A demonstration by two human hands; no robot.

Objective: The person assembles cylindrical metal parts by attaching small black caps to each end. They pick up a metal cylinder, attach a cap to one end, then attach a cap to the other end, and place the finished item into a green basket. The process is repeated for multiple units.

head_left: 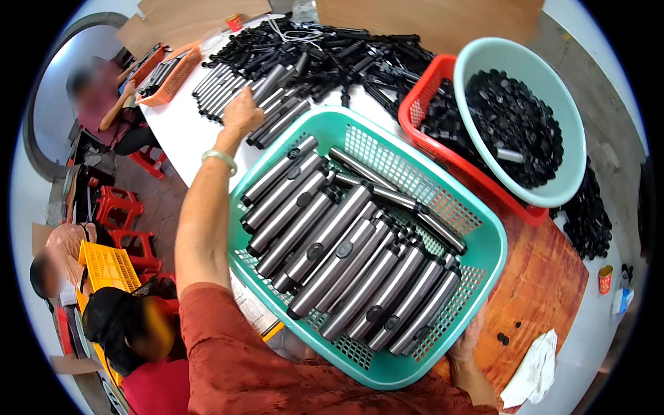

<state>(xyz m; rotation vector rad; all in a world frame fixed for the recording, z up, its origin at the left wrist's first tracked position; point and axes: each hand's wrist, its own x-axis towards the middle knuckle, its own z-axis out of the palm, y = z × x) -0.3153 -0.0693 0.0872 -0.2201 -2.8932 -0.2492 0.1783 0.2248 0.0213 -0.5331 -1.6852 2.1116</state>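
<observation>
A green plastic basket (494, 277) sits tilted in front of me, filled with several grey metal tubes (344, 249) that have black ends and oval black buttons, like flashlight bodies. My left hand (242, 113) reaches past its far left side to more such tubes (282, 123) lying on the white table. The fingers are curled down among them, and what they hold is hidden. At the basket's near right side my right hand (468, 340) grips its outside wall; part of the hand is hidden behind the basket.
Black parts (346, 52) are heaped at the back. On the right, a pale green basin (574, 138) of black caps rests on a red basket (415, 97). A white cloth (532, 370) lies on the wooden board (546, 277). An orange basket (166, 90) and other people are at left.
</observation>
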